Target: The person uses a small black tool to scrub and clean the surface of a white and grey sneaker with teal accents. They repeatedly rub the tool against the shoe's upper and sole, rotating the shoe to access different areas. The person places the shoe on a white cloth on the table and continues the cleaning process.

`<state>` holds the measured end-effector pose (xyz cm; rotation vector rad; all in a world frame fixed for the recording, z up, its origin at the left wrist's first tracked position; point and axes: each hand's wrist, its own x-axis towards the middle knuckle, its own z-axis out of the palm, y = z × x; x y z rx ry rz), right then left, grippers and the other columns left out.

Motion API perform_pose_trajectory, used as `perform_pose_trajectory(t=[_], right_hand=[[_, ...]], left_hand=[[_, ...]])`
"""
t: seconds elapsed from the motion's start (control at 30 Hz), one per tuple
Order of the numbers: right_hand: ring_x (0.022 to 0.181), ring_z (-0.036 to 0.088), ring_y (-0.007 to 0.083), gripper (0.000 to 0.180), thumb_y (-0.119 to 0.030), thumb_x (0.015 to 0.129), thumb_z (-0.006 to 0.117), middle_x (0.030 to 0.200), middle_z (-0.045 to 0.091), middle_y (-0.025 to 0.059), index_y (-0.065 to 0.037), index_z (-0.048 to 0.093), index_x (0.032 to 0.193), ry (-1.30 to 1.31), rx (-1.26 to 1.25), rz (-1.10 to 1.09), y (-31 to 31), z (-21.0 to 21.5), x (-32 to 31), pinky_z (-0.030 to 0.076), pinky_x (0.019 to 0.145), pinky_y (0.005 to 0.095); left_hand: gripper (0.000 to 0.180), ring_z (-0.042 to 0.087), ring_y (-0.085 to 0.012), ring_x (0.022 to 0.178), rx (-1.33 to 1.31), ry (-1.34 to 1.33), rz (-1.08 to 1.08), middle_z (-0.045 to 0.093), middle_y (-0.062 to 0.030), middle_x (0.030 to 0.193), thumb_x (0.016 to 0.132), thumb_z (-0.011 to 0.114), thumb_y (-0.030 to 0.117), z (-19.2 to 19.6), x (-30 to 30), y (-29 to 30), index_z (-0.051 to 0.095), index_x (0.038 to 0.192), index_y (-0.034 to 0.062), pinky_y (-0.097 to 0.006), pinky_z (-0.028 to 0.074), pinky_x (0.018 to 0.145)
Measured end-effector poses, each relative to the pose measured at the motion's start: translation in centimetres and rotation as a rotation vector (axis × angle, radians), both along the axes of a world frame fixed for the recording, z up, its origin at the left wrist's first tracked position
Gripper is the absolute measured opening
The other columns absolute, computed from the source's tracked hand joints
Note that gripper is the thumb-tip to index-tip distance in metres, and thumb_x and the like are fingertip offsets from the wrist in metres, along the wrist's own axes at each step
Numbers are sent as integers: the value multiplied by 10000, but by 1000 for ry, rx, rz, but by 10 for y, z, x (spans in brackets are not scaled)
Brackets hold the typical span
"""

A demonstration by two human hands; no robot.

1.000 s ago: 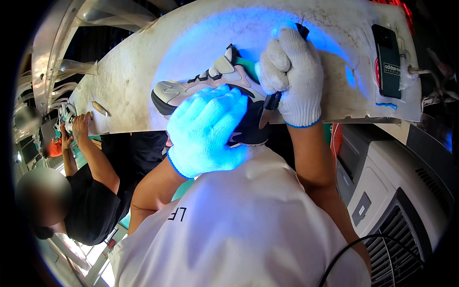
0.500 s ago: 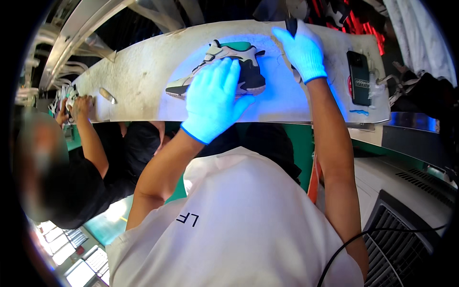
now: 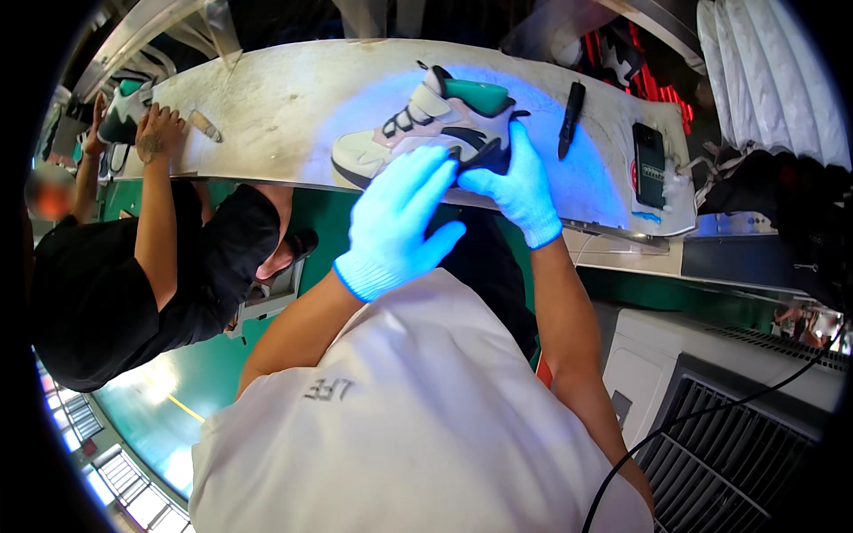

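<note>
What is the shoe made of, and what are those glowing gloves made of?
The sneaker looks like smooth leather or a man-made look-alike: stitched white, pink and black panels, a green collar, a rubbery-looking sole. The gloves on the left hand and right hand look like soft knitted fabric, with a ribbed cuff, glowing pale blue under the bluish light.

The left hand [image 3: 397,224] covers the near side of the sneaker [image 3: 431,127], the right hand [image 3: 515,186] hides its heel, and far left of both a co-worker's face is blurred, their own shoe [image 3: 123,108] half hidden behind an arm.
</note>
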<state>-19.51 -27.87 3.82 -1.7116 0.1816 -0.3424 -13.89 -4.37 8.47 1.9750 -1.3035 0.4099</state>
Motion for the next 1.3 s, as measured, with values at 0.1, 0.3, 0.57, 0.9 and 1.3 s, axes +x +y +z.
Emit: perform_pose_trajectory(t=[0.1,0.3,0.57,0.9,1.3], right_hand=[[1245,700,248,913,-208,748,1033,1359,726,146,13,549,1490,9,148,24,7,12,-1,579,1103,412],[1221,704,224,861,-189,779,1012,1339,729,139,23,536,1465,-32,156,23,7,10,0,592,1087,400],[1268,688,260,961,-283,762,1023,1372,707,164,28,503,1508,-3,178,6,7,10,-1,574,1107,417],[1241,676,270,945,-336,795,1011,1373,709,162,41,515,1507,20,145,-1,8,10,0,548,1092,425],[1301,629,228,927,-269,844,976,1428,669,143,35,484,1568,34,95,43,3,12,2,522,1142,401]], left_hand=[[784,715,-436,1308,-85,45,136,709,-257,1442,700,986,200,-1,14,48,725,1412,1,-486,584,1116],[835,647,-403,1440,-26,246,293,633,-254,1572,797,994,258,6,41,95,654,1506,-22,-451,512,1203],[1047,625,-438,1449,163,228,141,620,-267,1573,745,1003,446,27,70,39,569,1588,3,-481,511,1211],[904,761,-402,1070,300,564,208,784,-143,1190,675,973,336,36,68,-24,627,1489,148,-471,616,940],[815,724,-345,1060,349,620,96,731,-153,1197,684,939,249,45,87,-19,662,1439,115,-450,613,970]])
